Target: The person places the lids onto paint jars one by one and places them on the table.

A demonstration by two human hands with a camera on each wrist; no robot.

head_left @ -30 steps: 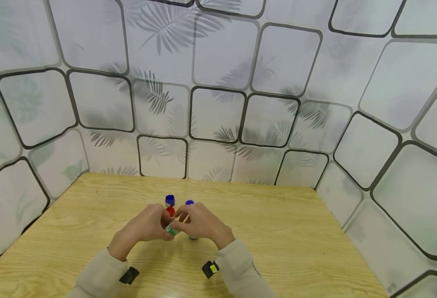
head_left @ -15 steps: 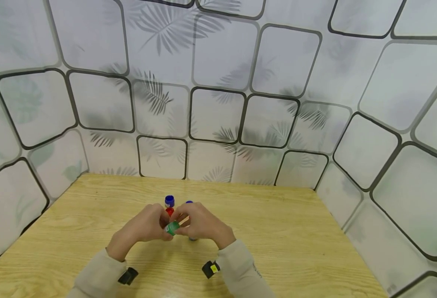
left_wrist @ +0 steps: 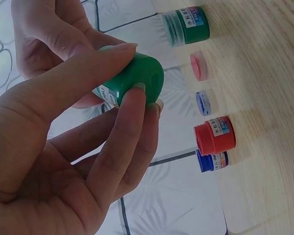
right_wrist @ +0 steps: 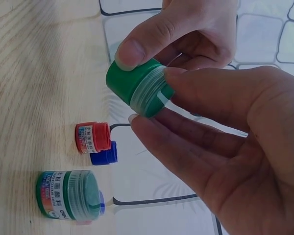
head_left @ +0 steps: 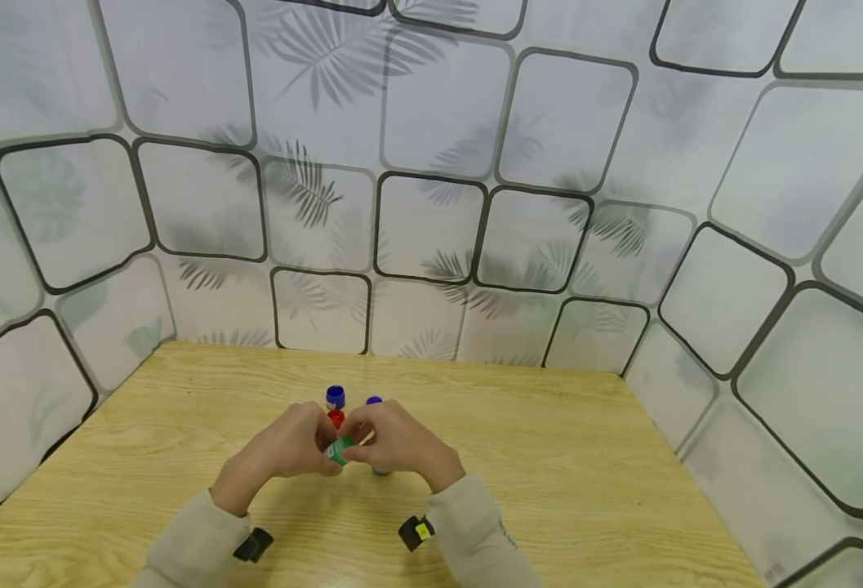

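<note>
My left hand (head_left: pixel 295 441) grips a small green paint jar (right_wrist: pixel 125 81) by its base, thumb on one side and fingers on the other. The jar is tilted on its side above the table, its clear ribbed lid (right_wrist: pixel 149 93) facing my right hand (head_left: pixel 405 445). My right thumb and a fingertip pinch that lid at its edge. Beyond the hands an uncapped red paint jar (left_wrist: pixel 216 136) stands beside an uncapped blue paint jar (head_left: pixel 335 397). A second green paint jar (right_wrist: pixel 63 195) wears its clear lid.
A loose pinkish-red lid (left_wrist: pixel 199 66) and a loose blue lid (left_wrist: pixel 203 103) lie between the second green jar and the red one. The wooden table (head_left: pixel 585 482) ends at a patterned curtain wall (head_left: pixel 431 220).
My right thumb and fingers have shifted around the lid, pulling back half a second ago and closing on it again now. My left hand and the jar stay almost in place.
</note>
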